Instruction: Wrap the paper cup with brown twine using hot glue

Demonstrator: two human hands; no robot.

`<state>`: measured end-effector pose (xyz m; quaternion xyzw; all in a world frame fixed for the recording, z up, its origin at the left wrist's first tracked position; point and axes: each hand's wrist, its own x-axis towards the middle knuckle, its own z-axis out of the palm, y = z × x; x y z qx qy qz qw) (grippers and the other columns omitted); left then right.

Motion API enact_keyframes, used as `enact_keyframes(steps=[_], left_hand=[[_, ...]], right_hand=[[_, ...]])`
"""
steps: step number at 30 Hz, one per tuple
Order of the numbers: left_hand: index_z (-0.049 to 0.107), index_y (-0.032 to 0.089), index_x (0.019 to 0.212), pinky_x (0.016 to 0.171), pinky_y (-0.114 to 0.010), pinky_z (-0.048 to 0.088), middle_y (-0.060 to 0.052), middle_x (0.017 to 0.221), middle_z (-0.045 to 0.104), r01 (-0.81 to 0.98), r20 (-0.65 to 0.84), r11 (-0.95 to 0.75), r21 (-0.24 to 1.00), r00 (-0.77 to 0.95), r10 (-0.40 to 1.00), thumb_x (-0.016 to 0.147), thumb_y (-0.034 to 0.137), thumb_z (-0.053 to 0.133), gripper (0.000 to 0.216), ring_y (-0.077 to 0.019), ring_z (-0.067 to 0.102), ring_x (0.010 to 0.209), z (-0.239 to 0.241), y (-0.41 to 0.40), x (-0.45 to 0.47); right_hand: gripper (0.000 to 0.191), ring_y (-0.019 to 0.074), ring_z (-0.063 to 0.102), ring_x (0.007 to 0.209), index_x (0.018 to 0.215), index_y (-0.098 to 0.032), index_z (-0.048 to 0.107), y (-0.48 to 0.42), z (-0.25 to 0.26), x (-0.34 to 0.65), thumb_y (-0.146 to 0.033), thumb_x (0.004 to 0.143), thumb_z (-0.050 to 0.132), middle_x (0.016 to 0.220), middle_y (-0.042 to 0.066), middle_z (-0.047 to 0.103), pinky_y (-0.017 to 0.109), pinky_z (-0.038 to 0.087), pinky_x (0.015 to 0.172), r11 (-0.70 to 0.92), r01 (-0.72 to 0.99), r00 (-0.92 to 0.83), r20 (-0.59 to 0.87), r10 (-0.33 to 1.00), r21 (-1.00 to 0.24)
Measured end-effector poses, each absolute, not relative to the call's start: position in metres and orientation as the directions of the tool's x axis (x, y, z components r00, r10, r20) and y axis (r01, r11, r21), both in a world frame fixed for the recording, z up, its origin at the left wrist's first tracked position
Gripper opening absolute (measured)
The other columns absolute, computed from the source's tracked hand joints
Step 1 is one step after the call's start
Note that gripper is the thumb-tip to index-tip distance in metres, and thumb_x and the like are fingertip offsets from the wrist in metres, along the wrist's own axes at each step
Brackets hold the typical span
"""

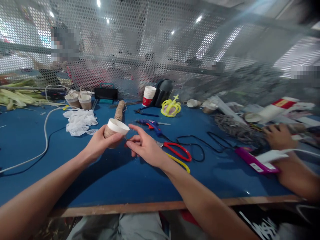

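My left hand (100, 143) is wrapped round a small paper cup (115, 128) with a white rim and twine wound about its side, held tilted above the blue table (112, 180). My right hand (145, 148) sits just right of the cup, thumb and forefinger pinched at the cup's lower edge on something thin that I cannot make out. Red-and-yellow-handled scissors (178, 154) lie right beside my right hand. A blue glue gun (151, 125) lies behind it.
A twine spool (119, 110), white crumpled material (79, 120), two twine-wrapped cups (80, 100), a stack of paper cups (148, 95), a yellow crown shape (170, 107) and a black cord (197, 145) lie about. Another person's hand (280, 136) rests at right near a pink phone (252, 160). A perforated screen (160, 46) closes off the back.
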<state>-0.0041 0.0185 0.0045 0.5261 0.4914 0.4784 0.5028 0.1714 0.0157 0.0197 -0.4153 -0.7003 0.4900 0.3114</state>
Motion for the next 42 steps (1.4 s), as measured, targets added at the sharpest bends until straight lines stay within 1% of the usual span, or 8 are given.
enact_keyframes(steps=[5,8,11,17,24,29,38,42], left_hand=[[0.052,0.008,0.109,0.068,-0.030,0.049,-0.012,0.098,0.062,-0.088,0.068,-0.071,0.994,-0.033,0.997,0.061,0.045,0.069,0.063,-0.0193,0.059,0.080,0.010,0.026,-0.014],[0.054,0.010,0.106,0.070,-0.029,0.048,-0.011,0.098,0.063,-0.072,0.104,-0.107,0.992,-0.043,0.994,0.059,0.045,0.070,0.061,-0.0199,0.060,0.081,0.011,0.027,-0.018],[0.055,0.010,0.103,0.070,-0.029,0.047,-0.010,0.094,0.065,-0.002,0.133,-0.133,0.991,-0.010,0.991,0.059,0.044,0.070,0.058,-0.0203,0.060,0.082,0.010,0.026,-0.017],[0.054,0.012,0.100,0.061,-0.026,0.046,-0.008,0.086,0.064,0.204,0.112,-0.125,0.971,0.073,0.991,0.059,0.048,0.069,0.057,-0.0190,0.059,0.073,0.009,0.022,-0.014],[0.053,0.013,0.101,0.055,-0.025,0.046,-0.006,0.081,0.062,0.312,0.106,-0.131,0.941,0.097,0.990,0.061,0.049,0.067,0.056,-0.0164,0.057,0.065,0.006,0.025,-0.017],[0.053,0.013,0.103,0.057,-0.026,0.045,-0.006,0.081,0.061,0.362,0.113,-0.138,0.922,0.087,0.990,0.061,0.051,0.066,0.058,-0.0160,0.056,0.066,0.004,0.028,-0.019],[0.053,0.013,0.103,0.053,-0.026,0.044,-0.005,0.077,0.061,0.460,0.091,-0.149,0.876,0.146,0.985,0.061,0.055,0.062,0.059,-0.0160,0.055,0.062,0.002,0.028,-0.018],[0.054,0.015,0.101,0.053,-0.026,0.044,-0.006,0.079,0.062,0.533,0.084,-0.138,0.835,0.124,0.989,0.062,0.057,0.061,0.058,-0.0174,0.056,0.064,0.002,0.030,-0.020]], right_hand=[[0.042,0.0088,0.061,0.056,0.122,-0.018,0.040,0.022,0.018,0.174,-0.024,0.082,0.051,0.109,0.012,0.056,0.022,0.046,0.044,0.095,0.211,-0.432,-0.005,0.902,-0.973],[0.029,0.0124,0.064,0.068,0.112,-0.016,0.050,0.036,0.030,0.186,-0.026,0.085,0.048,0.117,0.014,0.056,0.024,0.051,0.050,0.168,0.356,-0.327,0.046,0.944,-0.919],[0.028,0.0149,0.064,0.075,0.104,-0.014,0.056,0.061,0.042,0.207,-0.028,0.089,0.038,0.100,0.012,0.064,0.026,0.051,0.060,0.205,0.723,-0.151,0.138,0.979,-0.660],[0.015,0.0280,0.062,0.076,0.066,-0.011,0.064,0.102,0.029,0.247,-0.022,0.074,0.058,0.070,0.014,0.065,0.033,0.042,0.065,0.043,0.950,-0.036,0.028,0.999,-0.309],[0.026,0.0258,0.060,0.089,0.095,-0.013,0.062,0.070,0.032,0.240,-0.027,0.084,0.043,0.096,0.015,0.064,0.031,0.040,0.070,0.083,0.994,-0.085,-0.024,0.996,-0.072],[0.038,0.0305,0.059,0.089,0.108,-0.008,0.059,0.027,0.036,0.243,-0.015,0.071,0.055,0.100,0.020,0.061,0.033,0.040,0.070,0.129,0.991,-0.120,-0.206,0.971,0.028],[0.064,0.0285,0.058,0.094,0.130,-0.008,0.042,0.014,0.021,0.258,-0.022,0.069,0.055,0.112,0.020,0.055,0.033,0.043,0.075,0.043,0.996,-0.057,-0.189,0.980,-0.080],[0.055,0.0175,0.060,0.079,0.124,-0.009,0.045,0.004,0.020,0.258,-0.029,0.074,0.054,0.097,0.011,0.061,0.026,0.045,0.068,-0.023,0.903,-0.062,-0.182,0.981,-0.430]])
